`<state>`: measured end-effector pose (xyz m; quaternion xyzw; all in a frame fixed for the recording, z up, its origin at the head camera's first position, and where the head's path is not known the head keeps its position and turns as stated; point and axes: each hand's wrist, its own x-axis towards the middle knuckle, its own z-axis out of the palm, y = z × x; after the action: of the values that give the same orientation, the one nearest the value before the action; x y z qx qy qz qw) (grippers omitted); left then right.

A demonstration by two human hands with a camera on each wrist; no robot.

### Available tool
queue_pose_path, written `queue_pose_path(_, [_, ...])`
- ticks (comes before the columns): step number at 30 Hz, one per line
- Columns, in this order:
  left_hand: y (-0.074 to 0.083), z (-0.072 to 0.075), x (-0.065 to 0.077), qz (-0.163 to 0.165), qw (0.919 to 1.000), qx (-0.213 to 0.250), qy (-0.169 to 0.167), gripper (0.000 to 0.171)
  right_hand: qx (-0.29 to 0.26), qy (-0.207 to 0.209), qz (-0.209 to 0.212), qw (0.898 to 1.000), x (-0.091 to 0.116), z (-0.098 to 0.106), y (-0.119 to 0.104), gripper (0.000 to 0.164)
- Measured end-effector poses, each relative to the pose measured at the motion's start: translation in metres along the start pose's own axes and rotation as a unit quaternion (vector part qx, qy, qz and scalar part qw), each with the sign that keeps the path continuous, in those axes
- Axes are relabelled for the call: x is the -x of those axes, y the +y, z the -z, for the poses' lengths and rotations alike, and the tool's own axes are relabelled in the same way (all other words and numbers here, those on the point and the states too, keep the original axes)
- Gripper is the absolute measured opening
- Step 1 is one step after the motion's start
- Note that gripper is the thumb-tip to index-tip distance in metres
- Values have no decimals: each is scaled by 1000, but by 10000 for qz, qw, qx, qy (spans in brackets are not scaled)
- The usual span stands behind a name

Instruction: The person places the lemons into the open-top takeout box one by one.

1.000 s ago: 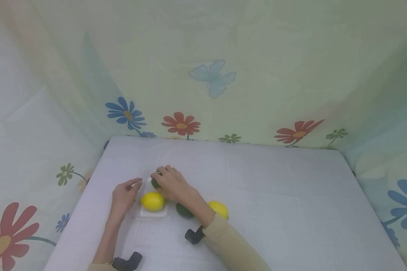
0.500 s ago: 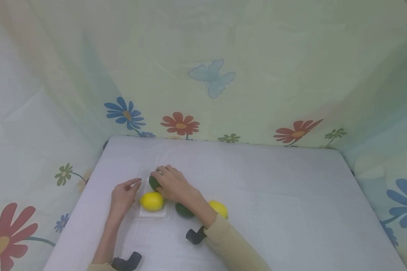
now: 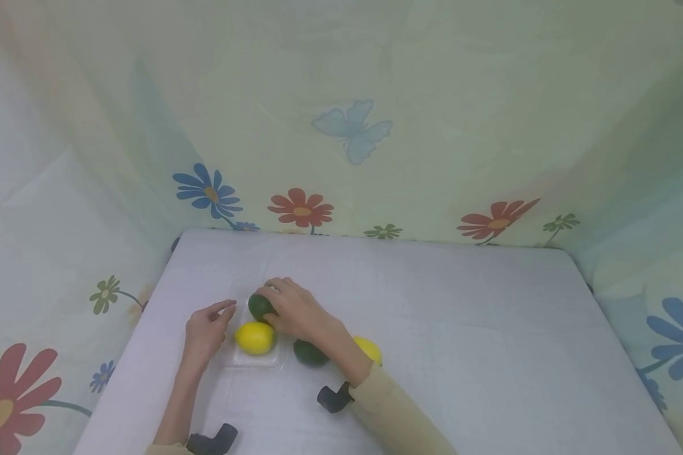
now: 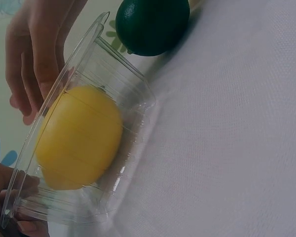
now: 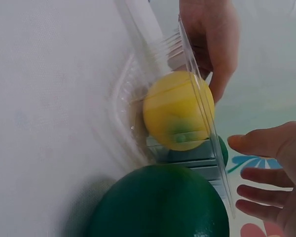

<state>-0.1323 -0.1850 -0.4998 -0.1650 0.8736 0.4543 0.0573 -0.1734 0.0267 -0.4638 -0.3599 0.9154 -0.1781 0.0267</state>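
A clear plastic container (image 3: 253, 366) holds a yellow lemon (image 3: 255, 338) near its front and a smooth dark green lime (image 3: 259, 307) behind it. At the container's left side, my left hand (image 3: 201, 335) pinches the rim; the left wrist view shows fingers on both sides of the clear wall. My right hand (image 3: 294, 311) hovers over the lime from the right. In the right wrist view its thumb (image 5: 261, 140) and spread fingers stand apart beside the container with nothing between them. A second green lime (image 5: 160, 207) lies outside, close to the container's right wall.
Another lemon (image 3: 368, 349) lies on the white-covered table (image 3: 461, 341), partly hidden by the right forearm. Both wrists carry a black camera mount (image 3: 334, 398). A flower-printed curtain (image 3: 421, 158) stands behind the table and along the sides.
My right hand has loosened from the lime in the container and drawn slightly right, so more of the lime shows. The left hand keeps its place at the rim.
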Motion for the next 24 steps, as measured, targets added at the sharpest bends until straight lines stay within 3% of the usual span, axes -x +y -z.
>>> queue_pose_path(12, [2, 2, 2, -32, 10000, -7, -19, 42, 124, 552, 114, 9983, 17, 19, 3, 44])
queue_pose_path(24, [3, 2, 3, 5, 10000, -69, -19, 44, 214, 561, -108, 9981, 53, 33, 9, 47])
